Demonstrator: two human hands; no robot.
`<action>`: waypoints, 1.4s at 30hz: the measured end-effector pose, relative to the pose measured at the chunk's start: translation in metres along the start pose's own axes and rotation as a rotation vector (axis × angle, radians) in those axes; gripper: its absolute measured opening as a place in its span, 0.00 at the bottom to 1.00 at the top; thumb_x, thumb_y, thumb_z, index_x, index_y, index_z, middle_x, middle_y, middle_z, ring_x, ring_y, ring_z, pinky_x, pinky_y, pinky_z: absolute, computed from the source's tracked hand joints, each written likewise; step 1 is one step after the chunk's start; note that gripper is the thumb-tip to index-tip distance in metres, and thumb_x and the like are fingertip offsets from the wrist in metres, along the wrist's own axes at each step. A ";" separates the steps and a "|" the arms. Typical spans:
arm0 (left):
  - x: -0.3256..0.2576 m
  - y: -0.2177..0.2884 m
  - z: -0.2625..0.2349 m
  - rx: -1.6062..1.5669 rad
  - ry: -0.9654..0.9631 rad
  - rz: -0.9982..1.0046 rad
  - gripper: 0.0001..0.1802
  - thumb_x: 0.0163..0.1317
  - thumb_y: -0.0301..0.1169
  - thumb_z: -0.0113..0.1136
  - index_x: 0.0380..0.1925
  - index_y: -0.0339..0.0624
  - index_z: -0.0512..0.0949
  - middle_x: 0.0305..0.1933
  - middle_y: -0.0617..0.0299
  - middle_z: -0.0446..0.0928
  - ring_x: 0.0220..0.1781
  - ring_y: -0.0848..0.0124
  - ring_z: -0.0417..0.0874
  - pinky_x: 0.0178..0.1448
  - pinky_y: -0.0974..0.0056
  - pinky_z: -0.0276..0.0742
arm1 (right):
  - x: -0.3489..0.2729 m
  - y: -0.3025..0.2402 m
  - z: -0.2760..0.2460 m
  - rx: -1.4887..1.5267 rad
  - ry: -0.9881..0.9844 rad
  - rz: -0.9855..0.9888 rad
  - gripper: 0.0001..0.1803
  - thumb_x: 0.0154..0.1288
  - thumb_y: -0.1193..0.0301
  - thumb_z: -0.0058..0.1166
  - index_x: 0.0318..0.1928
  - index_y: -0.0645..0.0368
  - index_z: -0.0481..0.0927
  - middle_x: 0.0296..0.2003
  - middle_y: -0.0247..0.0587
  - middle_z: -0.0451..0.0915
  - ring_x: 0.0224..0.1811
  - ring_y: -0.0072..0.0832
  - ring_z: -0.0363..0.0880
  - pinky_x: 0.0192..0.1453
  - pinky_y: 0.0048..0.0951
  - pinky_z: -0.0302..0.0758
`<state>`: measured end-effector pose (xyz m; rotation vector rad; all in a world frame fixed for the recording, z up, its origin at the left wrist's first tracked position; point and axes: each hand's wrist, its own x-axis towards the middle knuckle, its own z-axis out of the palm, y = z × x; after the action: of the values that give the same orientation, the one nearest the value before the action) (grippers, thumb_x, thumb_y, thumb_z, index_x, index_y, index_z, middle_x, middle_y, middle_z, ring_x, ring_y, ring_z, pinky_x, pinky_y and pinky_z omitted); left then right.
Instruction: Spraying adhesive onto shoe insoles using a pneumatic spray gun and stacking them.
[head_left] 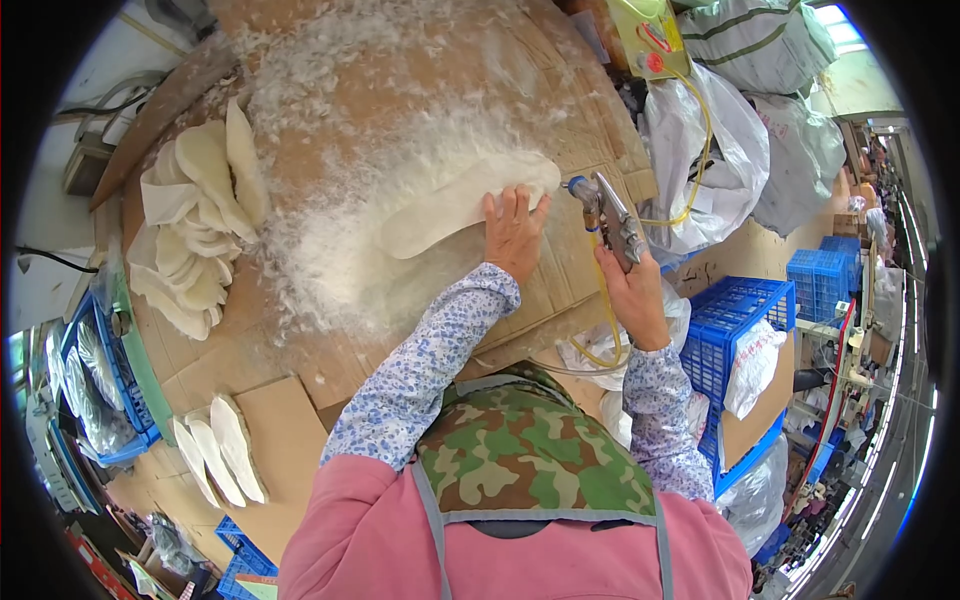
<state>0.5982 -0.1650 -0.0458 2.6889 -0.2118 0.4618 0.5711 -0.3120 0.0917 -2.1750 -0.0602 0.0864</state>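
Note:
A cream insole-shaped piece (470,205) lies flat on the cardboard-covered table, amid a patch of white residue. My left hand (515,235) rests on its near edge toward the right end, fingers spread and pressing down. Just right of the piece, my right hand (635,295) is wrapped round the grip of a metal spray gun (615,225). The gun's blue-tipped nozzle points left, close to the piece's right end and apart from it. A yellow hose (606,290) hangs from the gun. Whether anything is spraying, I cannot tell.
A loose pile of similar cream pieces (190,220) sits at the table's left. Several more (220,450) lie on cardboard lower left. At the right are a yellow container (645,35), plastic bags (705,150) and a blue crate (735,310).

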 end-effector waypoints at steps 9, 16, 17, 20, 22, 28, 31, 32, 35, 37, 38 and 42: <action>-0.004 0.001 -0.004 -0.055 -0.034 -0.024 0.26 0.53 0.26 0.53 0.56 0.49 0.75 0.59 0.52 0.64 0.65 0.56 0.61 0.69 0.40 0.49 | -0.010 -0.001 -0.002 -0.071 -0.010 -0.042 0.09 0.65 0.75 0.54 0.43 0.66 0.72 0.25 0.42 0.75 0.26 0.24 0.69 0.32 0.28 0.70; -0.013 0.003 -0.009 -0.058 0.008 -0.045 0.25 0.55 0.26 0.53 0.56 0.47 0.75 0.59 0.54 0.64 0.67 0.56 0.60 0.69 0.38 0.51 | -0.015 0.003 0.007 0.029 -0.030 -0.041 0.10 0.65 0.74 0.55 0.42 0.66 0.72 0.25 0.45 0.76 0.26 0.28 0.72 0.33 0.30 0.71; -0.017 0.004 -0.010 -0.078 0.022 -0.062 0.24 0.55 0.26 0.53 0.55 0.46 0.75 0.59 0.53 0.64 0.68 0.56 0.59 0.70 0.37 0.50 | -0.016 0.004 0.007 0.028 -0.031 -0.065 0.10 0.65 0.74 0.55 0.42 0.66 0.72 0.25 0.45 0.76 0.25 0.29 0.72 0.33 0.30 0.71; -0.026 0.004 -0.015 -0.109 0.026 -0.093 0.24 0.55 0.26 0.53 0.55 0.45 0.75 0.60 0.52 0.64 0.70 0.54 0.57 0.70 0.36 0.47 | -0.018 0.004 0.009 0.018 -0.034 -0.069 0.10 0.65 0.74 0.55 0.43 0.66 0.72 0.26 0.46 0.77 0.26 0.29 0.73 0.33 0.30 0.71; -0.031 0.001 -0.019 -0.117 0.017 -0.110 0.24 0.55 0.26 0.53 0.55 0.45 0.75 0.60 0.52 0.64 0.70 0.54 0.56 0.71 0.36 0.46 | -0.019 0.000 0.011 -0.005 -0.044 -0.054 0.10 0.65 0.74 0.55 0.43 0.66 0.72 0.26 0.46 0.77 0.26 0.29 0.73 0.33 0.30 0.71; -0.045 -0.014 -0.039 -0.153 0.002 -0.133 0.24 0.53 0.27 0.55 0.53 0.45 0.76 0.60 0.51 0.64 0.71 0.52 0.56 0.71 0.34 0.42 | -0.020 -0.008 0.020 -0.013 -0.063 -0.075 0.10 0.65 0.74 0.55 0.43 0.65 0.73 0.26 0.45 0.77 0.27 0.28 0.73 0.34 0.29 0.72; -0.055 -0.026 -0.054 -0.164 0.028 -0.131 0.20 0.52 0.27 0.55 0.48 0.45 0.77 0.59 0.52 0.65 0.69 0.52 0.58 0.70 0.33 0.42 | -0.021 -0.020 0.025 -0.013 -0.082 -0.088 0.09 0.65 0.74 0.55 0.43 0.65 0.72 0.26 0.44 0.76 0.26 0.27 0.71 0.33 0.28 0.71; -0.058 -0.032 -0.064 -0.154 0.040 -0.141 0.18 0.52 0.27 0.55 0.46 0.45 0.76 0.58 0.53 0.65 0.67 0.52 0.61 0.69 0.35 0.45 | -0.022 -0.023 0.026 -0.017 -0.095 -0.094 0.09 0.65 0.75 0.55 0.43 0.65 0.72 0.25 0.43 0.75 0.26 0.27 0.70 0.33 0.28 0.71; -0.071 -0.057 -0.079 -0.170 0.148 -0.281 0.17 0.53 0.27 0.55 0.45 0.44 0.75 0.55 0.53 0.67 0.62 0.54 0.65 0.66 0.39 0.50 | -0.024 -0.020 0.034 -0.010 -0.120 -0.083 0.08 0.65 0.75 0.55 0.42 0.65 0.72 0.24 0.42 0.73 0.25 0.27 0.68 0.32 0.28 0.70; -0.079 -0.073 -0.088 -0.190 0.248 -0.413 0.17 0.55 0.27 0.55 0.47 0.44 0.74 0.54 0.54 0.67 0.59 0.55 0.67 0.64 0.40 0.53 | -0.026 -0.031 0.040 -0.023 -0.139 -0.086 0.08 0.65 0.75 0.55 0.41 0.64 0.72 0.24 0.42 0.73 0.25 0.27 0.68 0.32 0.29 0.69; -0.079 -0.079 -0.099 -0.222 0.256 -0.522 0.19 0.56 0.26 0.55 0.49 0.43 0.72 0.52 0.53 0.68 0.55 0.56 0.69 0.61 0.44 0.58 | -0.027 -0.035 0.043 -0.038 -0.151 -0.086 0.08 0.65 0.75 0.54 0.41 0.64 0.72 0.24 0.42 0.72 0.25 0.27 0.67 0.31 0.29 0.68; -0.088 -0.112 -0.100 -0.597 0.181 -0.722 0.22 0.58 0.22 0.53 0.54 0.39 0.66 0.46 0.51 0.70 0.44 0.58 0.75 0.49 0.54 0.71 | -0.032 -0.029 0.061 0.012 -0.228 -0.129 0.08 0.65 0.75 0.54 0.41 0.64 0.72 0.23 0.42 0.71 0.24 0.28 0.66 0.31 0.30 0.68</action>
<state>0.5107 -0.0152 -0.0313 1.9404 0.5691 0.3338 0.5337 -0.2485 0.0821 -2.1347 -0.3283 0.2593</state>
